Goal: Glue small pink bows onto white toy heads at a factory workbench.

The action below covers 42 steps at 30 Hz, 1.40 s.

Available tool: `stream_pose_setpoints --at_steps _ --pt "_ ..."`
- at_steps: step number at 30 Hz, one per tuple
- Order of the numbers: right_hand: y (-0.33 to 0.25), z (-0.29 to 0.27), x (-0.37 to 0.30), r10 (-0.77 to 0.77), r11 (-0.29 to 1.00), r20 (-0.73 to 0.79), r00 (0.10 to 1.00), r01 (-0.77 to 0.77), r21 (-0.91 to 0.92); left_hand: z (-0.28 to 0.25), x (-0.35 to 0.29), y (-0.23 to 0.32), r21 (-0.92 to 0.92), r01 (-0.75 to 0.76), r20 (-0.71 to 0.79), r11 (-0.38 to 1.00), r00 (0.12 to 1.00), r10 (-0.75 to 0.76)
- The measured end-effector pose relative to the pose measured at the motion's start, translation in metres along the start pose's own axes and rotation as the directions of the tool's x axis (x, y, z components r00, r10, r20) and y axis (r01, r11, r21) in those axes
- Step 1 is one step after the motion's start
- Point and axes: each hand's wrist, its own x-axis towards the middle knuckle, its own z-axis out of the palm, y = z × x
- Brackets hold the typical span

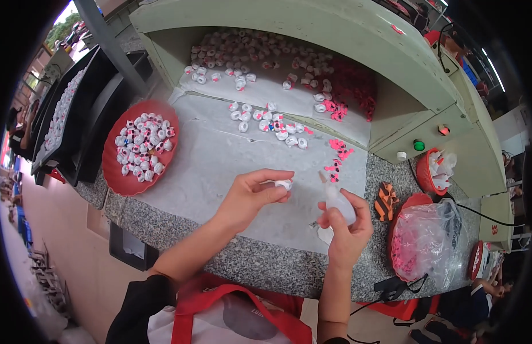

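Between the thumb and fingers of my left hand [251, 195] is a small white rounded piece [285, 184]. My right hand [347, 225] is closed round a translucent white squeeze bottle [339, 205], its thin nozzle tilted up and to the left. The two hands are apart, above a white paper sheet [191, 166]. Beyond them lie several loose white pieces [272, 121], some with pink parts on them. To their right is a scatter of small pink parts [337, 152] with dark spots.
A pale green open-fronted cabinet [312, 26] stands behind, with heaps of white and pink parts inside. At left a red dish [109, 155] holds white pieces, beside black trays [65, 109]. At right are a red basket [425, 178], an orange-black object [385, 202] and a plastic bag [441, 235].
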Motion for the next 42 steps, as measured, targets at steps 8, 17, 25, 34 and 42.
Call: stream_pose_setpoints --at_steps 8,17,25,34,42 --pt "0.005 0.005 -0.036 -0.441 0.835 0.038 0.897 0.425 -0.348 0.011 -0.012 -0.006 0.381 -0.386 0.068 0.840 0.918 0.390" --pt "0.010 0.006 -0.025 -0.610 0.670 0.159 0.776 0.613 -0.419 0.015 -0.014 -0.008 0.356 -0.309 -0.035 0.882 0.939 0.343" --pt "0.010 0.009 -0.024 -0.610 0.667 0.164 0.775 0.615 -0.420 0.015 -0.014 -0.011 0.339 -0.321 -0.021 0.884 0.937 0.348" --pt "0.009 0.008 -0.022 -0.615 0.653 0.208 0.761 0.639 -0.406 0.016 -0.013 -0.011 0.366 -0.359 -0.028 0.858 0.918 0.396" --pt "0.003 0.003 -0.020 -0.597 0.634 0.247 0.763 0.638 -0.437 0.014 -0.012 -0.008 0.430 -0.364 0.016 0.826 0.918 0.396"
